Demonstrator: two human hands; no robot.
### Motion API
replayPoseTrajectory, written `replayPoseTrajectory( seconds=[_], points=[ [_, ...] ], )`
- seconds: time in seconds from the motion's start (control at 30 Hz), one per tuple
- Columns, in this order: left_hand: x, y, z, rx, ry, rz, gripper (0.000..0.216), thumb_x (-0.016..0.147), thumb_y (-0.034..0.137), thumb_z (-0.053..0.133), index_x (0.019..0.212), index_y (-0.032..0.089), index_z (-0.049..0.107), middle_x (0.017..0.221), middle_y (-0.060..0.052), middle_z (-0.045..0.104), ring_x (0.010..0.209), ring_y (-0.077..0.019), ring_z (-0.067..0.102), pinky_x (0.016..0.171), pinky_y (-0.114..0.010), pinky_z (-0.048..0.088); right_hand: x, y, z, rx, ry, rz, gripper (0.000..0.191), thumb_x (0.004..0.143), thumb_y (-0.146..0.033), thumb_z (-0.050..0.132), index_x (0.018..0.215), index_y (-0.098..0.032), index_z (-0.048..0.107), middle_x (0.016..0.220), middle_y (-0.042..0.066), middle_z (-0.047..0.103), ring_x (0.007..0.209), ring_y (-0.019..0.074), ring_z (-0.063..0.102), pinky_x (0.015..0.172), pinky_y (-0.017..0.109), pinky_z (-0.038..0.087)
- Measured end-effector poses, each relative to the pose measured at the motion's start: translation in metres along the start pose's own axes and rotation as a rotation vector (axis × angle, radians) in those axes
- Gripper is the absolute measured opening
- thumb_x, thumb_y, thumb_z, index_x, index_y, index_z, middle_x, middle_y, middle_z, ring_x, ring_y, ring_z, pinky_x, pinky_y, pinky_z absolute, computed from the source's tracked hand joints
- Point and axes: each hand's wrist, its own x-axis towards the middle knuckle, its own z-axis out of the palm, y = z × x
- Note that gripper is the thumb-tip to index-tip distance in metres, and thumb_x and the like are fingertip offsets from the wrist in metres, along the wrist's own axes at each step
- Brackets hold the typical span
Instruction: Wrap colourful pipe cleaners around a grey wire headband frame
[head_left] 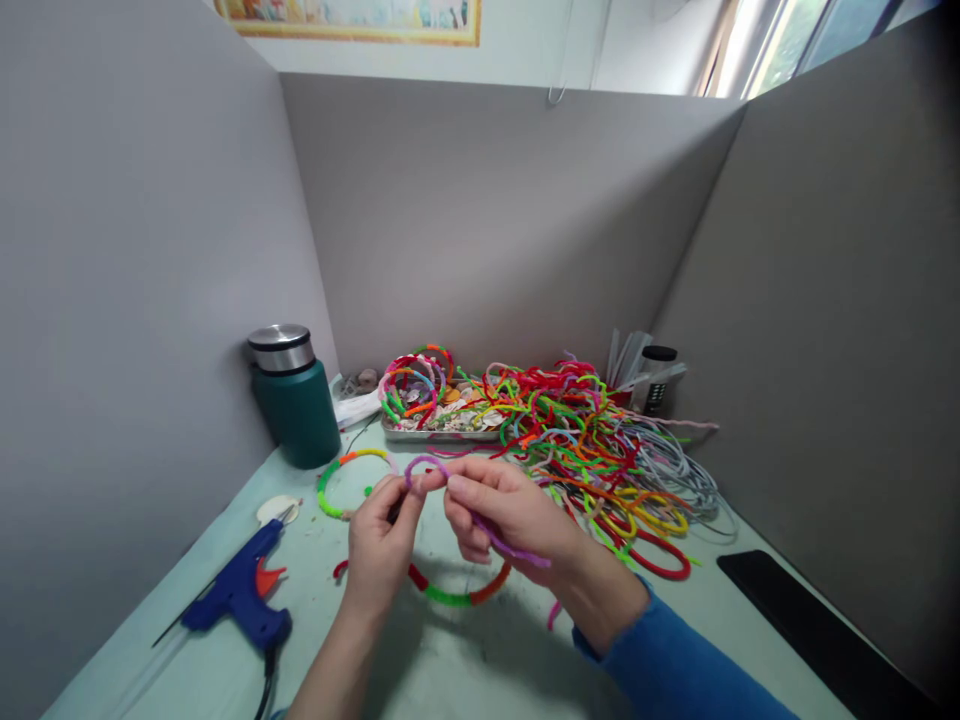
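Observation:
A purple pipe cleaner (426, 461) arches in a small loop between my two hands, above the table. My left hand (382, 535) pinches one end of it between thumb and forefinger. My right hand (499, 505) grips it farther along, and its loose tail hangs out below the palm. Beneath my hands lies a curved wrapped piece (450, 598) in red, green and orange, partly hidden by my left hand. Behind my left hand rests a ring (326, 490) wrapped in green, orange and yellow.
A blue glue gun (244, 590) lies at left, near a green bottle (298, 415). At the back stands a metal tray (442, 435) with finished rings, beside a tangled heap of pipe cleaners (570, 430). A black flat object (810, 620) lies at right. Grey panels (510, 220) enclose the table.

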Motion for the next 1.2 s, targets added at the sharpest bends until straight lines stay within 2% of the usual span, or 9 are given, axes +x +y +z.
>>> replayPoseTrajectory(
  seconds=[0.1, 0.23, 0.4, 0.57, 0.67, 0.77, 0.93, 1.1, 1.2],
  points=[
    [0.0, 0.001, 0.0, 0.021, -0.018, 0.018, 0.023, 0.084, 0.034, 0.052, 0.07, 0.018, 0.058, 0.065, 0.002, 0.048, 0.062, -0.0123, 0.043, 0.059, -0.022, 0.035, -0.003, -0.006, -0.004, -0.319, 0.151, -0.015, 0.025, 0.085, -0.039, 0.052, 0.087, -0.015, 0.057, 0.056, -0.006, 0.043, 0.041, 0.0044, 0.033, 0.039, 0.018, 0.028],
    [-0.001, 0.005, 0.0, 0.012, -0.103, 0.058, 0.024, 0.084, 0.032, 0.052, 0.064, 0.019, 0.054, 0.063, 0.003, 0.043, 0.061, -0.0126, 0.043, 0.056, -0.023, 0.032, -0.002, -0.013, -0.015, -0.77, 0.382, -0.211, 0.025, 0.086, -0.035, 0.05, 0.076, -0.014, 0.061, 0.059, -0.003, 0.046, 0.053, 0.0072, 0.04, 0.047, 0.019, 0.029],
    [-0.005, 0.012, -0.001, -0.043, -0.184, 0.032, 0.033, 0.084, 0.032, 0.052, 0.055, 0.019, 0.042, 0.058, 0.004, 0.037, 0.057, -0.0114, 0.038, 0.053, -0.024, 0.029, 0.009, -0.002, -0.04, -0.975, 0.508, -0.212, 0.026, 0.084, -0.032, 0.048, 0.07, -0.014, 0.061, 0.06, -0.002, 0.049, 0.058, 0.0096, 0.042, 0.053, 0.02, 0.031],
    [-0.006, 0.006, 0.0, -0.16, -0.147, -0.101, 0.026, 0.084, 0.036, 0.052, 0.065, 0.019, 0.045, 0.054, 0.006, 0.037, 0.048, -0.0088, 0.034, 0.048, -0.023, 0.028, 0.017, 0.013, -0.057, -1.122, 0.422, -0.109, 0.028, 0.082, -0.028, 0.046, 0.067, -0.013, 0.064, 0.057, -0.002, 0.051, 0.057, 0.0105, 0.043, 0.052, 0.021, 0.028],
    [-0.005, 0.003, 0.002, -0.264, -0.095, -0.148, 0.016, 0.082, 0.036, 0.055, 0.084, 0.02, 0.05, 0.055, 0.008, 0.037, 0.046, -0.0079, 0.035, 0.046, -0.021, 0.027, 0.019, 0.021, -0.061, -1.183, 0.341, -0.03, 0.029, 0.08, -0.028, 0.047, 0.061, -0.013, 0.063, 0.053, -0.002, 0.049, 0.054, 0.0097, 0.041, 0.049, 0.021, 0.025],
    [-0.005, 0.004, 0.001, -0.304, -0.095, -0.159, 0.025, 0.082, 0.036, 0.055, 0.102, 0.021, 0.053, 0.056, 0.008, 0.037, 0.046, -0.0081, 0.035, 0.045, -0.02, 0.027, 0.018, 0.027, -0.062, -1.208, 0.226, 0.086, 0.028, 0.078, -0.029, 0.05, 0.061, -0.013, 0.065, 0.051, -0.002, 0.049, 0.051, 0.0092, 0.039, 0.048, 0.021, 0.024],
    [-0.004, 0.0, 0.001, -0.265, -0.101, -0.179, 0.026, 0.081, 0.038, 0.055, 0.096, 0.018, 0.06, 0.057, 0.006, 0.044, 0.049, -0.0092, 0.038, 0.046, -0.021, 0.03, 0.011, 0.025, -0.057, -1.234, 0.134, 0.205, 0.016, 0.071, -0.023, 0.056, 0.063, -0.014, 0.067, 0.048, -0.003, 0.051, 0.045, 0.0081, 0.037, 0.045, 0.021, 0.023],
    [-0.001, -0.008, 0.003, -0.129, -0.05, -0.164, 0.027, 0.078, 0.039, 0.057, 0.093, 0.017, 0.063, 0.058, 0.003, 0.052, 0.05, -0.0117, 0.046, 0.048, -0.022, 0.035, 0.006, 0.018, -0.058, -1.23, -0.118, 0.162, 0.018, 0.076, -0.024, 0.055, 0.066, -0.015, 0.068, 0.05, -0.004, 0.051, 0.046, 0.0078, 0.041, 0.044, 0.019, 0.026],
    [0.001, -0.009, 0.003, -0.068, -0.027, -0.114, 0.028, 0.077, 0.04, 0.058, 0.09, 0.018, 0.067, 0.064, -0.001, 0.059, 0.06, -0.0155, 0.054, 0.052, -0.024, 0.041, 0.01, 0.017, -0.068, -1.256, 0.006, 0.062, 0.022, 0.08, -0.028, 0.053, 0.077, -0.015, 0.07, 0.064, 0.0, 0.063, 0.057, 0.0117, 0.051, 0.051, 0.02, 0.034]
  ],
)
